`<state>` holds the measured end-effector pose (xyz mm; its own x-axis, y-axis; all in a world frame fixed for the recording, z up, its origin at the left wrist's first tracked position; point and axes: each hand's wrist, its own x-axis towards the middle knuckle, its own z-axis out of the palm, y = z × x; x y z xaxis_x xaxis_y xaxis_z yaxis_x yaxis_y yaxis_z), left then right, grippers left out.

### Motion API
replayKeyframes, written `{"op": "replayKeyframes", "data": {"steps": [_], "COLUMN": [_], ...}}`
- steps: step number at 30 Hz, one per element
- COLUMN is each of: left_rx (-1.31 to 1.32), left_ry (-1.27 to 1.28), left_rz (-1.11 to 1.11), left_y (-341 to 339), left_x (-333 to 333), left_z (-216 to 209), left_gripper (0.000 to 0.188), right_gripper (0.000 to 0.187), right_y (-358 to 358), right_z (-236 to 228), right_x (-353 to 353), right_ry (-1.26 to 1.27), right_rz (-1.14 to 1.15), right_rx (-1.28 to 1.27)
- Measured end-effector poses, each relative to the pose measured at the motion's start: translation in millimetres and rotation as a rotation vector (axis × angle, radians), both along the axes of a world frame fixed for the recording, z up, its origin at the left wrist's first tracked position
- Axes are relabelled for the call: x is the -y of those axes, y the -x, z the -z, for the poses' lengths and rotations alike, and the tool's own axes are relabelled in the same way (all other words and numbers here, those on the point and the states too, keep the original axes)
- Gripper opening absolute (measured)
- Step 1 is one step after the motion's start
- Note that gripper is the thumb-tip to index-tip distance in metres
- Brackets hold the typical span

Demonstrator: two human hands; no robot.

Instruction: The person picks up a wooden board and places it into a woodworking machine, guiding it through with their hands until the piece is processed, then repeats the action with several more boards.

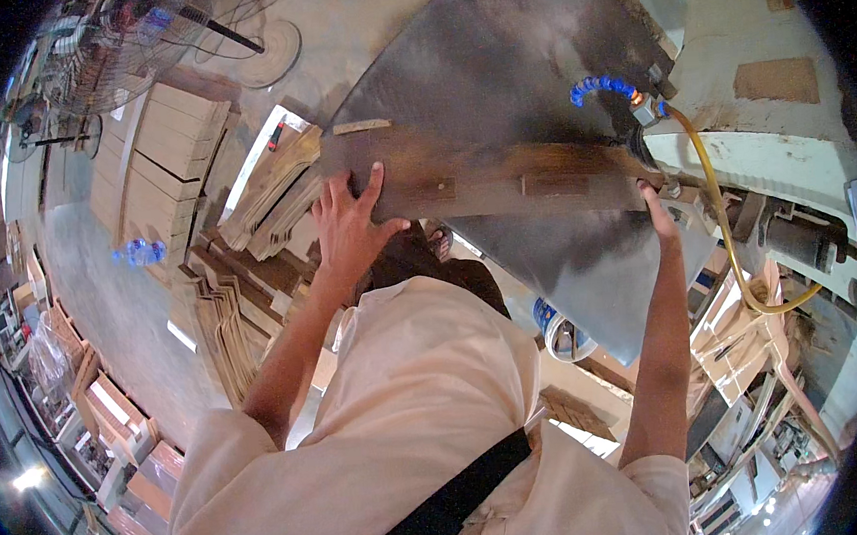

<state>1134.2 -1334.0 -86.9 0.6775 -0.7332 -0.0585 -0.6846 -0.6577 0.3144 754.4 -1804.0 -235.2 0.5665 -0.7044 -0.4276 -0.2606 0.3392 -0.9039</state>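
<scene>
A long dark wooden board (502, 183) lies across a grey metal machine table (494, 57) in front of me. Two rectangular blocks, one of them a reddish-brown block (555, 183), show on its face. My left hand (350, 221) is at the board's left end, fingers spread and fingertips on its surface. At the right end, my right hand (656, 208) grips the near corner, thumb on top and the other fingers mostly hidden. A thin light wood strip (363, 126) rests just beyond the board's left part.
A blue segmented hose (602, 86) and a yellow hose (713, 191) hang beside the machine at right. Curved wooden pieces (273, 203) are stacked at left, near cardboard-coloured panels (157, 157). A floor fan (112, 61) stands far left. A white bucket (562, 338) sits below the table.
</scene>
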Motion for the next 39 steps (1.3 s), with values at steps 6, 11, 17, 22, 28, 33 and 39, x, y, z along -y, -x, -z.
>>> {"op": "replayKeyframes", "data": {"steps": [6, 11, 17, 22, 28, 33, 39], "left_rx": [0.061, 0.103, 0.053, 0.094, 0.025, 0.016, -0.022], "left_ry": [0.028, 0.015, 0.103, 0.176, 0.17, 0.147, 0.159], "left_rz": [0.137, 0.263, 0.441, 0.688, 0.92, 1.025, 1.094], "left_y": [-47, -80, -104, -110, -100, -80, -72], "left_x": [40, 99, 170, 242, 291, 316, 327], "left_z": [8, 13, 33, 42, 47, 47, 58], "left_gripper": [0.087, 0.082, 0.078, 0.079, 0.083, 0.082, 0.082], "right_gripper": [0.065, 0.076, 0.09, 0.1, 0.089, 0.091, 0.089], "right_y": [11, 27, 42, 47, 20, 21, 6], "right_z": [-12, -29, -48, -62, -96, -101, -106], "right_x": [-21, -50, -115, -188, -264, -312, -354], "right_ry": [0.246, 0.659, 0.809, 0.755, 0.471, 0.35, 0.262], "right_rz": [0.084, 0.214, 0.418, 0.735, 0.871, 0.954, 0.991], "right_rx": [-0.174, -0.612, -1.064, -1.073, -1.31, -1.392, -1.41]}}
